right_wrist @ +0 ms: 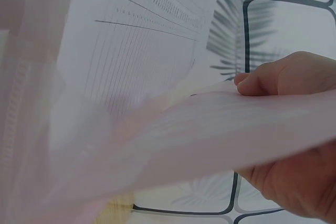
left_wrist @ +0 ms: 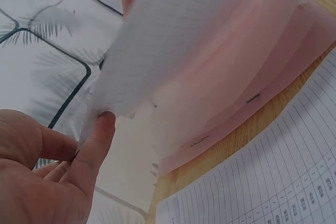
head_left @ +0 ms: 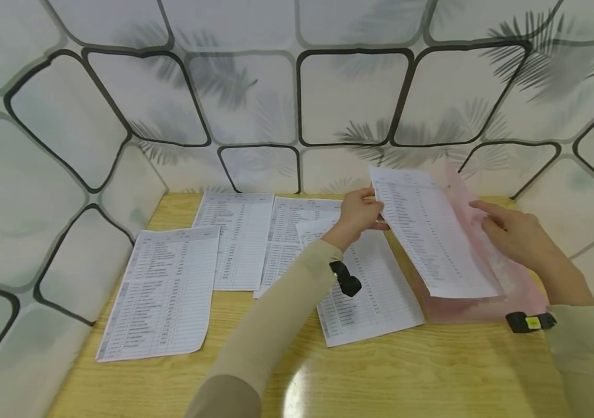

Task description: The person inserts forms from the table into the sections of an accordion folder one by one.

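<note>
My left hand pinches the left edge of a printed sheet of paper, raised and tilted over the table. In the left wrist view, the thumb and fingers close on that sheet's edge. Behind and to the right of the sheet is a translucent pink plastic folder. My right hand grips the folder's right side, thumb on one face and fingers on the other, as the right wrist view shows. There the sheet lies against the folder's inner side; how far inside it is, I cannot tell.
Several printed list sheets lie on the wooden table: one at the left, others at the back, and one sheet under my left forearm, close to the folder. A patterned wall borders the table at the back and sides.
</note>
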A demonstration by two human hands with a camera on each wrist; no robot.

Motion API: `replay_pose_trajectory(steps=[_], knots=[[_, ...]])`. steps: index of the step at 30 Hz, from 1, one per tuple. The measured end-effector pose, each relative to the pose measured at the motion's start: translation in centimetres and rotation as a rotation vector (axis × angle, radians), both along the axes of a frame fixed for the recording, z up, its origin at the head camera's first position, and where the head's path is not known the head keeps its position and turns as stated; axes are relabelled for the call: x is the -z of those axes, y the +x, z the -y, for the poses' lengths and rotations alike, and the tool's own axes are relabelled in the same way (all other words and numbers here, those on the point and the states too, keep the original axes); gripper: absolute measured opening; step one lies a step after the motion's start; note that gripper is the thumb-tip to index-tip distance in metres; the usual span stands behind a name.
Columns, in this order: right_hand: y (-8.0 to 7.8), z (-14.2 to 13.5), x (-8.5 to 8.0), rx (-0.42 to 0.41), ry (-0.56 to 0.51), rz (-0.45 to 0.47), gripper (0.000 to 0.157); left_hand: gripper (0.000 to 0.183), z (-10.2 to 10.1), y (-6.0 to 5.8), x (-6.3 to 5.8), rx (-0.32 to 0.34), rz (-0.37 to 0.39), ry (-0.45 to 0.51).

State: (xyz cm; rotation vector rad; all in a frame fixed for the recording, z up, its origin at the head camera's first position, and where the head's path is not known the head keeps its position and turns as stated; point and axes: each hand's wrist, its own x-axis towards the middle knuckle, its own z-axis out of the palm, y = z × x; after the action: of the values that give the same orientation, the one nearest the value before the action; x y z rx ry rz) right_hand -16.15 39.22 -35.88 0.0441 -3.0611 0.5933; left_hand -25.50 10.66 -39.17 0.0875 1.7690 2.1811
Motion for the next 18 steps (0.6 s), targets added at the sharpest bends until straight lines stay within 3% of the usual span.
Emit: replay_pose_trajectory(steps=[6, 14, 18], knots=[[0.0, -0.12, 0.01, -0.002, -0.001, -0.015, 0.048, 0.04, 0.34, -0.27, 0.0, 0.003, 0.005, -0.051], [-0.13, -0.28, 0.27, 0.0, 0.001, -0.006, 0.05, 0.045, 0.48, -0.41, -0.66, 0.053, -0.017, -0.122], [-0.13, -0.31, 0.25, 0.005, -0.003, -0.006, 0.05, 0.047, 0.19, -0.3, -0.93, 0.062, -0.068, -0.137]])
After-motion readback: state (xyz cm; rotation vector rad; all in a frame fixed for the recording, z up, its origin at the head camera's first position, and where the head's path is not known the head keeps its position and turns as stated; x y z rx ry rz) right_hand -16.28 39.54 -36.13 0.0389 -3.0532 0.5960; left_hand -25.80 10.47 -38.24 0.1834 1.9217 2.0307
